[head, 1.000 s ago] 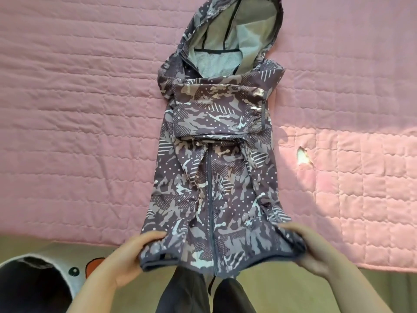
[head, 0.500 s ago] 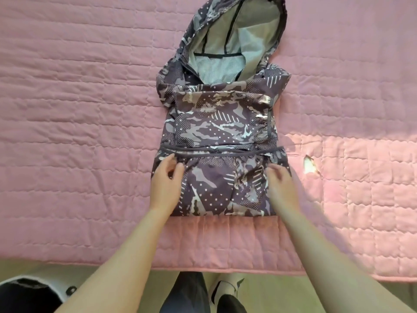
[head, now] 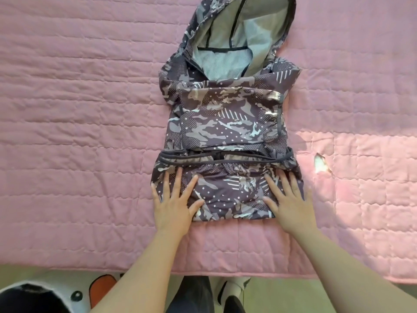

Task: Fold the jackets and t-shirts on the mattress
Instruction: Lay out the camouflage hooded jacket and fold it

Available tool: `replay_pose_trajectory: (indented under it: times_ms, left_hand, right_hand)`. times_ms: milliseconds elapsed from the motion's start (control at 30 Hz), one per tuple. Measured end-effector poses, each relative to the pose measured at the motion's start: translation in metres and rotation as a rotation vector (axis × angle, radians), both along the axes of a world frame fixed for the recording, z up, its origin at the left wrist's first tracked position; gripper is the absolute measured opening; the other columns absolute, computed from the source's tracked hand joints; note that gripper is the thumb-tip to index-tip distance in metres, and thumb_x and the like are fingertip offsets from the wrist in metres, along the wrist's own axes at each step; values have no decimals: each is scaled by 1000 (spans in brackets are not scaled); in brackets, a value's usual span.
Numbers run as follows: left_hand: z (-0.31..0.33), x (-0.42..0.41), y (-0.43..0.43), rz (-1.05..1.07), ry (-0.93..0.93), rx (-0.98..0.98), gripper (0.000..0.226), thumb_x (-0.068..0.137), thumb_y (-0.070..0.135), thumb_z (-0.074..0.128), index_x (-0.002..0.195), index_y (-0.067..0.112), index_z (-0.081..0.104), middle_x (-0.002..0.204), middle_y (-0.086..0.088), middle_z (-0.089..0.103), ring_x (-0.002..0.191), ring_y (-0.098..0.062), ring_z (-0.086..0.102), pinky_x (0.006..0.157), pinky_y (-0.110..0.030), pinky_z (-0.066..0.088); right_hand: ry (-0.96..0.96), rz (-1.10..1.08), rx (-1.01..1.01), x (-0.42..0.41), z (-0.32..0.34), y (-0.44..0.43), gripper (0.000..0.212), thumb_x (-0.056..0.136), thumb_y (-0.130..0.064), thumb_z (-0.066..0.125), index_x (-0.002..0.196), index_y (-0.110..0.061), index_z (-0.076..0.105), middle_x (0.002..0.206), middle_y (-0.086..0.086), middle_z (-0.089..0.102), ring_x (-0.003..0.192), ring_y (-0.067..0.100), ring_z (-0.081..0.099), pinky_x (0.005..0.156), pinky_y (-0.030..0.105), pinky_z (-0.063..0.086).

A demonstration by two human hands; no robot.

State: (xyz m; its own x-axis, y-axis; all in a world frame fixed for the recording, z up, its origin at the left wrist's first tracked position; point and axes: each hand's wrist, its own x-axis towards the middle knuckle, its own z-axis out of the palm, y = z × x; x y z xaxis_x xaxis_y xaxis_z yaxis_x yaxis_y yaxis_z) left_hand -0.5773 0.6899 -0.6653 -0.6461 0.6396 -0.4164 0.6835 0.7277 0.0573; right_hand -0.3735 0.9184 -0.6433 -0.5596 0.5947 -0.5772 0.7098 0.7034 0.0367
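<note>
A purple-grey camouflage hooded jacket (head: pixel 225 123) lies on the pink quilted mattress (head: pixel 79 132), its grey-lined hood (head: pixel 237 37) spread open at the far end. Its sleeves are folded across the chest, and the bottom part is folded up over the middle. My left hand (head: pixel 174 204) lies flat with spread fingers on the left side of the folded-up bottom part. My right hand (head: pixel 287 199) presses flat on the right side of it. Neither hand holds anything.
A small tear (head: pixel 321 162) shows in the mattress cover to the right of the jacket. The mattress's near edge (head: pixel 225 273) runs just in front of my legs. A white cartoon-print thing (head: pixel 67 294) with a dark opening sits on the floor at lower left.
Both hands lifted the jacket's hem off the near edge and folded it up over the middle. They have let go and now lie flat, fingers spread, on the folded part.
</note>
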Motion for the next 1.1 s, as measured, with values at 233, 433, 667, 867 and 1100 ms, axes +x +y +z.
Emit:
replay_pose_trajectory:
  times_ms: [233, 433, 667, 867, 1100]
  left_hand:
    - [30, 15, -21, 517, -162, 355, 66, 91, 39, 57, 148, 37, 24, 154, -8, 18, 141, -31, 19, 111, -56, 27]
    - [32, 1, -28, 1115, -482, 556, 44, 84, 38, 70, 118, 16, 52, 118, -3, 59, 112, -24, 56, 91, -36, 45]
    - [42, -10, -37, 894, -688, 472, 21, 93, 27, 61, 113, 19, 60, 105, 5, 66, 102, -16, 59, 87, -30, 43]
    - [48, 18, -90, 925, -805, 278, 24, 87, 25, 69, 110, 21, 63, 102, 7, 67, 105, -17, 61, 86, -28, 43]
    - [60, 9, -76, 1026, -534, 297, 68, 70, 11, 81, 127, 13, 45, 118, -8, 51, 106, -26, 53, 93, -41, 43]
  right_hand:
    - [455, -415, -60, 17, 3, -20, 63, 92, -30, 60, 148, -23, 33, 160, 5, 13, 145, 27, 18, 117, 42, 21]
    - [657, -950, -173, 2, 13, -10, 66, 80, -22, 77, 135, -10, 43, 131, 8, 52, 124, 27, 48, 104, 37, 38]
    - [364, -904, -463, 12, 32, 6, 24, 86, -26, 71, 103, -10, 66, 96, 8, 65, 88, 21, 58, 81, 29, 44]
    - [51, -991, -567, 58, 29, -29, 23, 79, -28, 78, 91, -10, 67, 97, 12, 72, 86, 27, 67, 78, 38, 55]
    - [266, -1117, -481, 36, 52, -29, 49, 78, -9, 72, 122, -7, 51, 112, 11, 62, 88, 17, 58, 66, 27, 40]
